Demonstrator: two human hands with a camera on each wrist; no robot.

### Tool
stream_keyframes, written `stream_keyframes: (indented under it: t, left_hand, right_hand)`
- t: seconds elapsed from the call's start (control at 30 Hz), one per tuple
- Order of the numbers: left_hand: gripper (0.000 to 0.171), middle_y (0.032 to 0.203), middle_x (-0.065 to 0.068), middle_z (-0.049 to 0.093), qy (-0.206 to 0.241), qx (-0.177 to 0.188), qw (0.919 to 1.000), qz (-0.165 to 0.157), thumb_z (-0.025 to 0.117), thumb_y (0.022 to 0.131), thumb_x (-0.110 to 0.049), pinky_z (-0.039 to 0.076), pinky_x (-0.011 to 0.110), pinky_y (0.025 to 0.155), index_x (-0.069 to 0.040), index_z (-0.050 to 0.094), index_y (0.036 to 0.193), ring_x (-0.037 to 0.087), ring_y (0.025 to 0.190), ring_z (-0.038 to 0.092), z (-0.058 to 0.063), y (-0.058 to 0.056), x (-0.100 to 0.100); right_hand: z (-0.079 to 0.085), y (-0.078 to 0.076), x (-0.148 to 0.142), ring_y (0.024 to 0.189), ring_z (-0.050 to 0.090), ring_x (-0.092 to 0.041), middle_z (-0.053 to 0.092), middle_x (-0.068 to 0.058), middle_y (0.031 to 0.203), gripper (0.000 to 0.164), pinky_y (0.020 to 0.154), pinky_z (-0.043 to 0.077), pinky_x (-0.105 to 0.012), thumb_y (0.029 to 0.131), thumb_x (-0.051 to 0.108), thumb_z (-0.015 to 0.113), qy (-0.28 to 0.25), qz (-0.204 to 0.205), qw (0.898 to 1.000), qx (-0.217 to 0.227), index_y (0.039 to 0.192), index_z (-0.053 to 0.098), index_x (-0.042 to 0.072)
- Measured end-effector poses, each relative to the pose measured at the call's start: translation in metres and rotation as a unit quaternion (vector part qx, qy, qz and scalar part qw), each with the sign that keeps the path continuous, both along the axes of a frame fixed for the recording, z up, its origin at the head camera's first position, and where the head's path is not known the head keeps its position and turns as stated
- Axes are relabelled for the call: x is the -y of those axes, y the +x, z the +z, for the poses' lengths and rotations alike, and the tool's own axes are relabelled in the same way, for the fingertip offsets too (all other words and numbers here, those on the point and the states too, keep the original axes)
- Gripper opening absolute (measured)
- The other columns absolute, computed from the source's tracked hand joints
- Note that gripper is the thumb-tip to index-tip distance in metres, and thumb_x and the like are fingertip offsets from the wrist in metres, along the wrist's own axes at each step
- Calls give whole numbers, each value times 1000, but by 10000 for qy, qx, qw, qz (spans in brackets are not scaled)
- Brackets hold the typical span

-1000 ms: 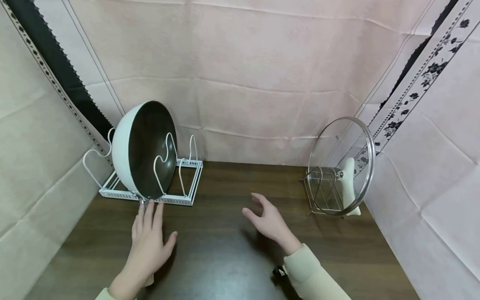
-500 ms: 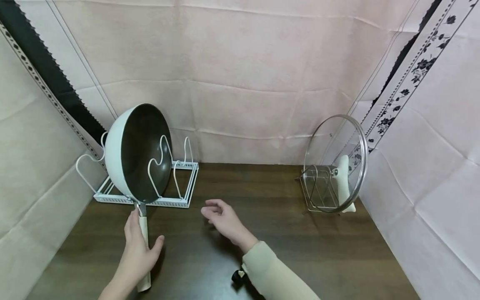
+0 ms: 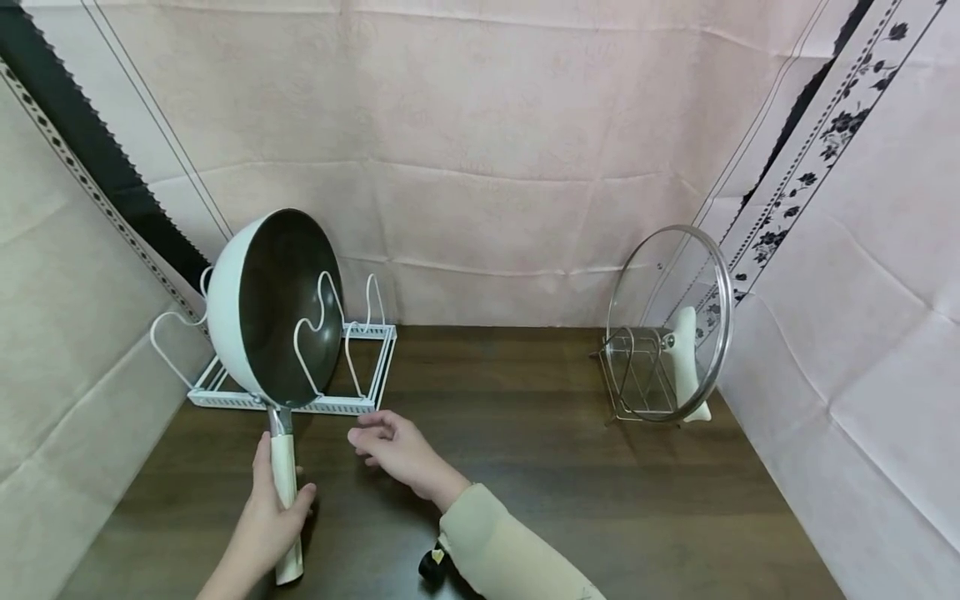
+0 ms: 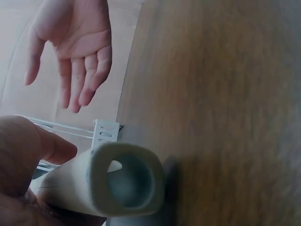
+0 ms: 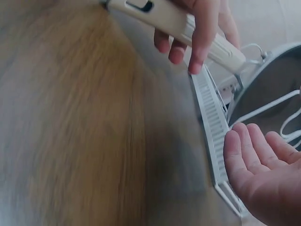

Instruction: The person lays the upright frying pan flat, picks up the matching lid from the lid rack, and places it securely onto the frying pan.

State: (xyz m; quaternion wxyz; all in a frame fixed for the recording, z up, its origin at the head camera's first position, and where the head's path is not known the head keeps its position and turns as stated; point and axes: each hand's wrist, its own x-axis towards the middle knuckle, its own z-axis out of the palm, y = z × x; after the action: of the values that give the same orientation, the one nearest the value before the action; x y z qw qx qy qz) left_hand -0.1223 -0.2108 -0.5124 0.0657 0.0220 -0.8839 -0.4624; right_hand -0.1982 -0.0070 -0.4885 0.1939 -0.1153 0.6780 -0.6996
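Note:
A deep wok [image 3: 291, 308], pale on the outside and dark inside, stands on its side in a white wire rack [image 3: 333, 405], its opening turned to the right. Its cream handle [image 3: 284, 471] points down toward the front. My left hand [image 3: 262, 521] grips that handle from the left; in the right wrist view its fingertips [image 5: 197, 63] show past the handle's edge. The left wrist view shows the handle's hollow end [image 4: 129, 181] close up. My right hand [image 3: 405, 454] is by the rack's front right corner, fingers loosely bent, holding nothing.
At the right, a glass lid [image 3: 723, 333] with a metal rim and cream knob handle [image 3: 686, 362] stands upright in a small wire rack [image 3: 626, 392]. Pale cloth walls [image 3: 480, 167] enclose the dark wooden table [image 3: 562, 500] at the back and both sides.
My left hand has shifted from near the wok's rim down onto its handle and taken hold. My right hand has moved left, from mid-table to the white rack. The view has shifted slightly.

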Motion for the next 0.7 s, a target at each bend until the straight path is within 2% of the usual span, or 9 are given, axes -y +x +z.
stream_keyframes:
  t: [0.1, 0.17, 0.3, 0.43, 0.53, 0.63, 0.7]
  left_hand:
    - [104, 118, 28, 54, 379, 146, 9992, 50, 61, 92, -6, 53, 31, 60, -36, -18, 151, 20, 68, 65, -2, 0, -1]
    - [104, 118, 28, 54, 548, 145, 9983, 114, 61, 92, -5, 53, 30, 59, -40, -18, 150, 20, 68, 65, -3, 1, 0]
    - [103, 116, 26, 55, 702, 101, 9973, 182, 60, 92, -3, 54, 32, 59, -42, -15, 151, 20, 71, 65, -4, 1, 1]
    - [100, 112, 22, 56, 636, 86, 9978, 176, 60, 93, -4, 52, 32, 56, -39, -14, 152, 17, 69, 62, -5, 1, 1]
    - [95, 106, 19, 57, 603, 30, 9981, 147, 59, 93, -4, 51, 32, 53, -30, -9, 154, 16, 65, 61, -7, 0, 1]
    - [82, 98, 15, 57, 331, -15, 9992, 204, 61, 93, -7, 49, 31, 56, -12, 5, 153, 16, 66, 58, -9, -2, 0]
    - [70, 94, 14, 56, 99, 5, 9994, 325, 62, 93, -12, 47, 30, 60, 1, 18, 146, 17, 68, 56, -10, -3, -2]
  right_hand:
    - [1, 1, 8, 99, 65, -26, 68, -1, 107, 33, 79, 53, -34, 93, 30, 66, -360, 98, 9991, 192, 122, 60, 16]
    - [2, 1, 13, 99, 64, -26, 68, -3, 108, 34, 80, 53, -36, 92, 30, 68, -615, 130, 9973, 389, 122, 60, 15]
    - [6, -2, 21, 99, 64, -23, 66, -2, 108, 38, 82, 53, -37, 90, 30, 70, -829, 131, 9944, 641, 123, 60, 13]
    - [10, -7, 34, 95, 64, -20, 66, 1, 104, 43, 81, 53, -35, 89, 30, 72, -727, 49, 9948, 709, 125, 59, 11]
    - [12, -12, 44, 93, 64, -17, 68, 1, 101, 46, 81, 53, -34, 88, 29, 72, -700, 23, 9951, 692, 126, 57, 8]
    - [15, -15, 52, 93, 64, -16, 67, 1, 103, 46, 83, 52, -34, 89, 26, 72, -877, 43, 9938, 683, 126, 56, 4]
    - [16, -14, 56, 96, 63, -16, 65, 0, 106, 46, 86, 51, -35, 90, 23, 71, -1056, 88, 9916, 748, 127, 55, 2]
